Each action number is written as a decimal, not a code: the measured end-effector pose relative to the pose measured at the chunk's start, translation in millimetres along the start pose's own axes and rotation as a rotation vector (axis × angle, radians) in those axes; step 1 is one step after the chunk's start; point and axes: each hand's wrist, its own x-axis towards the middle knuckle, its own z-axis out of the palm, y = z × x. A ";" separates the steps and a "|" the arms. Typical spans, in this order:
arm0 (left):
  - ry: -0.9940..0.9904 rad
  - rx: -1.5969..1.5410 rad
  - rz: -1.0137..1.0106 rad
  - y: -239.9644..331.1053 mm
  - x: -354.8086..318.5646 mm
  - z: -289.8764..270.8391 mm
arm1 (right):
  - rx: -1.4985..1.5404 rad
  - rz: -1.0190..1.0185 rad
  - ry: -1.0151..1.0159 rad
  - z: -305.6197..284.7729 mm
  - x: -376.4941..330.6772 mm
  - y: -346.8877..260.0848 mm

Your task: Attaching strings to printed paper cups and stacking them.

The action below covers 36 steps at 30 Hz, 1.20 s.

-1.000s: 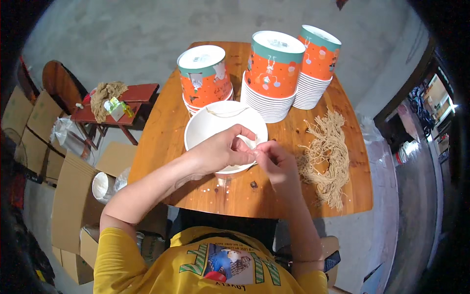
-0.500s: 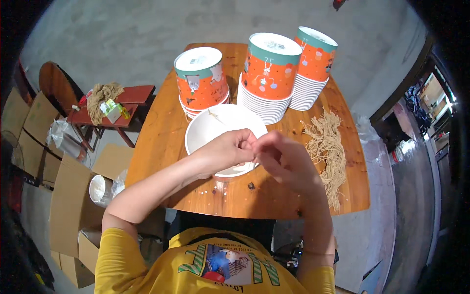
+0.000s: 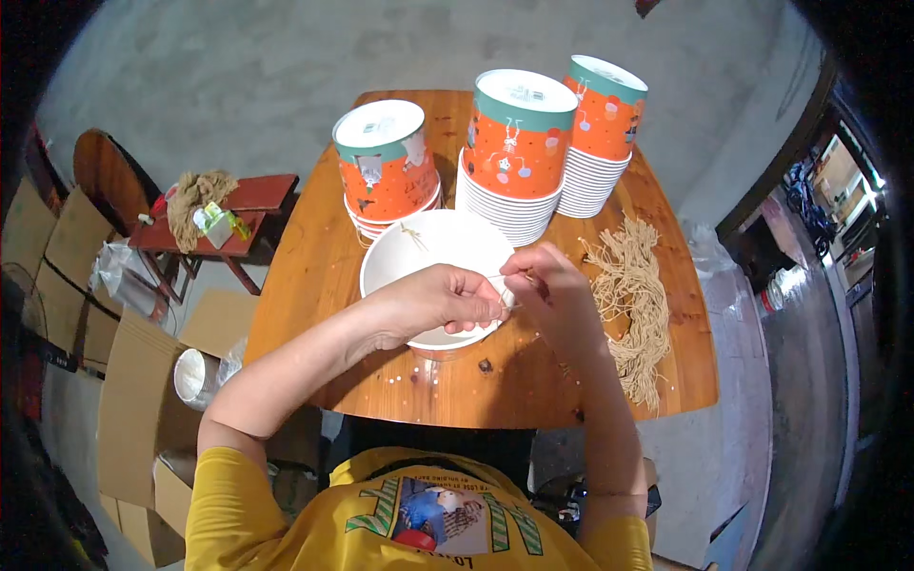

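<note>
Over the near right rim of a white-lined paper bucket [image 3: 400, 266], whose mouth faces up toward me, my two hands work close together. Between their fingertips runs a thin piece of twine [image 3: 505, 298]. My left hand [image 3: 447, 303] pinches it with thumb and forefinger, the other fingers curled. Just to its right, my right hand [image 3: 552, 290] is closed on the same twine, its palm partly in shadow. A knotted bit of tan twine [image 3: 412, 235] shows on the bucket's far inner wall. A bundle of tan twine [image 3: 633, 305] lies on the table, right of my right hand.
Upside-down orange and green paper buckets stand in a short stack [image 3: 384, 171], a middle stack [image 3: 519, 143] and a right stack [image 3: 605, 124] on the wooden table [image 3: 295, 314]. Cardboard boxes [image 3: 143, 400] and a red bench [image 3: 262, 190] are at left.
My hands have drawn slightly apart, and the twine between them now shows. My left fingers have opened out a little around it. The view has shifted slightly.
</note>
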 end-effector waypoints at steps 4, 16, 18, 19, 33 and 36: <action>0.017 -0.009 -0.032 3.2 1.4 2.8 | 0.200 0.005 0.119 0.3 -19.7 11.3; -0.031 -0.208 -0.141 1.5 3.6 -5.3 | -0.141 -0.085 0.171 14.4 -35.3 -19.2; -0.071 -0.332 -0.186 2.6 3.3 -7.5 | -0.189 -0.175 0.246 25.7 -35.7 -23.5; -0.103 -0.378 -0.205 4.6 2.9 -6.3 | -0.213 -0.142 0.219 30.4 -39.3 -24.8; -0.077 -0.273 -0.061 1.1 -5.2 -6.9 | 0.136 0.276 0.201 19.8 -41.8 -24.4; -0.053 -0.155 0.024 -1.7 -6.5 -5.2 | 0.060 0.232 0.136 21.8 -40.4 -26.8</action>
